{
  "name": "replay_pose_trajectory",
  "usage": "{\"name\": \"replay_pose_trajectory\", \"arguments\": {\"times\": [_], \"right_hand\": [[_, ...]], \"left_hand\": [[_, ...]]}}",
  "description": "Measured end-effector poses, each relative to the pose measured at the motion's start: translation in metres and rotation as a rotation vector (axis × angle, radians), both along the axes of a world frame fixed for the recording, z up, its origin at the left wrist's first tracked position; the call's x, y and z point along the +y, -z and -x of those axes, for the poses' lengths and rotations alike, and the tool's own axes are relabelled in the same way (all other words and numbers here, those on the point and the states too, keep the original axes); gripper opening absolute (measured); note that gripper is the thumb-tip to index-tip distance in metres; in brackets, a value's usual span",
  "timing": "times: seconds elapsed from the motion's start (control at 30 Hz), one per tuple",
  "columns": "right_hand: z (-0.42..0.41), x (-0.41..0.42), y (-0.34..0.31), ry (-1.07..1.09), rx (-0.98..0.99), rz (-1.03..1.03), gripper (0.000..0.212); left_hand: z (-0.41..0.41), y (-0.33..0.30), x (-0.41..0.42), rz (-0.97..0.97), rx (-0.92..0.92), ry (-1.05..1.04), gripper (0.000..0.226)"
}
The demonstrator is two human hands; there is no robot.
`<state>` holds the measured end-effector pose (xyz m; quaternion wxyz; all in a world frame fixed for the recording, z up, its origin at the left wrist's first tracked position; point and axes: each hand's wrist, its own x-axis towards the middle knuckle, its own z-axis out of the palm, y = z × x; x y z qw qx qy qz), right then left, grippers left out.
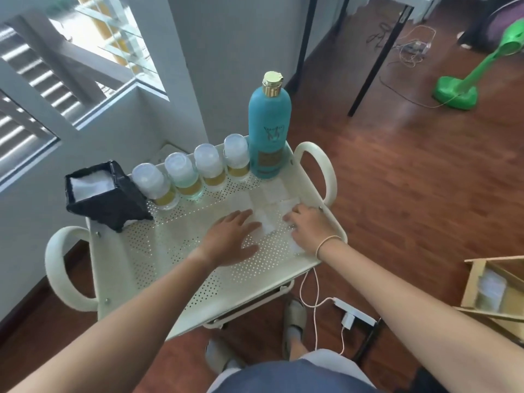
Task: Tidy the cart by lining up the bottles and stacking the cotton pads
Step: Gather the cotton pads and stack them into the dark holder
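Note:
A cream perforated cart tray (175, 251) holds several small clear bottles (181, 177) with yellow liquid, standing in a row along its far edge. A tall teal bottle (269, 129) with a gold cap ends the row on the right. White square cotton pads (266, 219) lie scattered flat on the tray's right part. My left hand (232, 236) rests flat on the tray, fingers spread, its tips touching a pad. My right hand (309, 225) lies palm down on pads near the tray's right rim, fingers curled.
A black square holder (105, 194) with white pads inside stands at the tray's far left corner. Cart handles stick out left (56, 268) and right (323, 171). A wall is behind; a power strip (354, 310) and wooden box (493, 287) sit on the floor.

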<state>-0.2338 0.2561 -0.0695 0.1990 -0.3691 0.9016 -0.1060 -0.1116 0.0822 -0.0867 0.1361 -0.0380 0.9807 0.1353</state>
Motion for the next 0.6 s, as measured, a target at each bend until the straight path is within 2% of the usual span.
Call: {"name": "replay_pose_trajectory", "arguments": {"times": [0.4,0.5,0.6], "right_hand": [[-0.054,-0.055,0.002,-0.270,-0.078,0.028,0.035],[-0.059,-0.061,-0.001,-0.290,-0.081,0.060,0.034],[-0.057,-0.054,-0.006,-0.276,-0.051,0.140,0.027]], "left_hand": [[-0.086,-0.009,-0.046,-0.019,-0.045,-0.125,0.052],[-0.100,-0.013,-0.048,-0.010,-0.003,-0.150,0.046],[-0.102,-0.017,-0.043,-0.011,0.120,-0.221,0.037]]}}
